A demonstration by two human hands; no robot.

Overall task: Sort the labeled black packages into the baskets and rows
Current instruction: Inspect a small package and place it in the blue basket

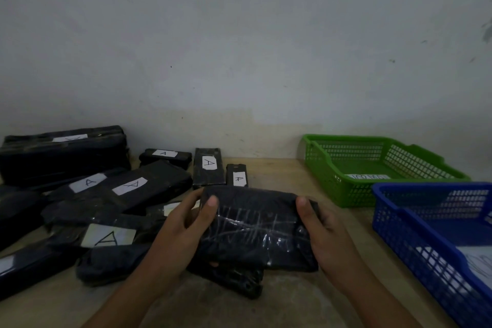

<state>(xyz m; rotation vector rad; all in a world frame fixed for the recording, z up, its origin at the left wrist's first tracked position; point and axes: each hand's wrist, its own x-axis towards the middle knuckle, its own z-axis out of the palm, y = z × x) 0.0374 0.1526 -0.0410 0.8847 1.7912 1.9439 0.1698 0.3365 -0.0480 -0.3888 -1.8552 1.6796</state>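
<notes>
I hold a black plastic-wrapped package (257,229) with both hands above the table's middle; no label shows on its upper face. My left hand (183,224) grips its left end and my right hand (323,231) grips its right end. To the left lies a heap of black packages, several with white "A" labels, such as one label (129,185) and another near the front (107,235). Three smaller "A" packages stand near the wall (208,166). A green basket (332,181) and a blue basket (394,224) sit at the right.
A large black package (64,154) rests at the far left against the grey wall. Another black package (234,281) lies under the held one. Paper slips lie inside both baskets. The wooden table (279,173) runs between pile and baskets.
</notes>
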